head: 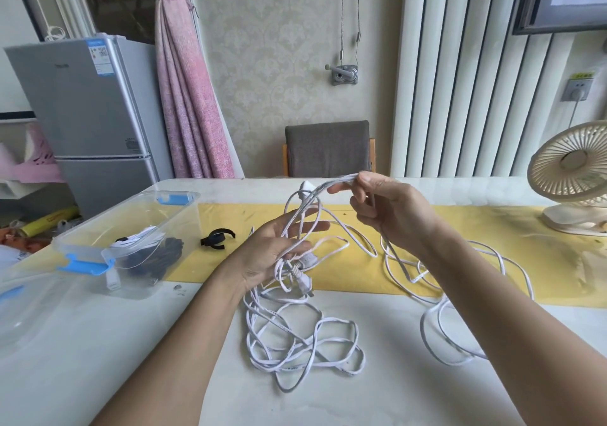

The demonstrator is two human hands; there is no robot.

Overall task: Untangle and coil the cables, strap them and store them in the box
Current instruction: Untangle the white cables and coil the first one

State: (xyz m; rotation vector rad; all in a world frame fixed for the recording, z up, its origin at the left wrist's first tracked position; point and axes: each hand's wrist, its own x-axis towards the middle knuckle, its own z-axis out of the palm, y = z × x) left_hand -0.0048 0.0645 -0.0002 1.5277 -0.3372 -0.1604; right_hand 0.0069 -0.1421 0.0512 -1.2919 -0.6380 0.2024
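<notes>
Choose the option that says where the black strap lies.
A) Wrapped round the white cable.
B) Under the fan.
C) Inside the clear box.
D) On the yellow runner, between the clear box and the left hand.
D: the black strap lies loose on the yellow runner, right of the clear box and left of the left hand, which holds the white cable.
</notes>
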